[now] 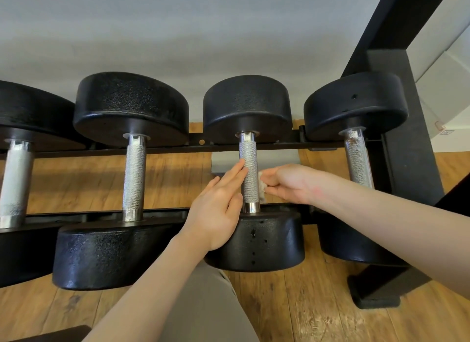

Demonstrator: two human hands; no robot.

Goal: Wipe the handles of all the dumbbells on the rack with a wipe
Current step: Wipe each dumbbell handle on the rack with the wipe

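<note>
Grey trouser leg (pixel 203 311) lies nearest, at bottom centre, with both bare forearms reaching up over it toward the rack (pixel 254 146). Left hand (pixel 216 209): fingers (pixel 232 175) straight and together, tips touching the left side of the third handle (pixel 249 173), palm over the near weight head's inner edge. Right hand (pixel 284 182): fingers curled, pinching a small off-white wipe (pixel 262 186) against the right side of the same handle, about mid-length. Four dumbbells show on the rack, handles running front to back across two black rails: first (pixel 15 178) at far left, cut by the frame edge; second (pixel 134 178); third, being worked; fourth (pixel 358 161), with brownish spotting near its far collar. Gaps between neighbouring handles are wide; the heads sit much closer, nearly touching at the far side. Near head of the third dumbbell (pixel 256 242) overhangs the front rail. Black upright post (pixel 407 163) bounds the rack at right, just beside the fourth dumbbell, its foot on the wood floor (pixel 305 303). Pale wall (pixel 178 31) behind.
</note>
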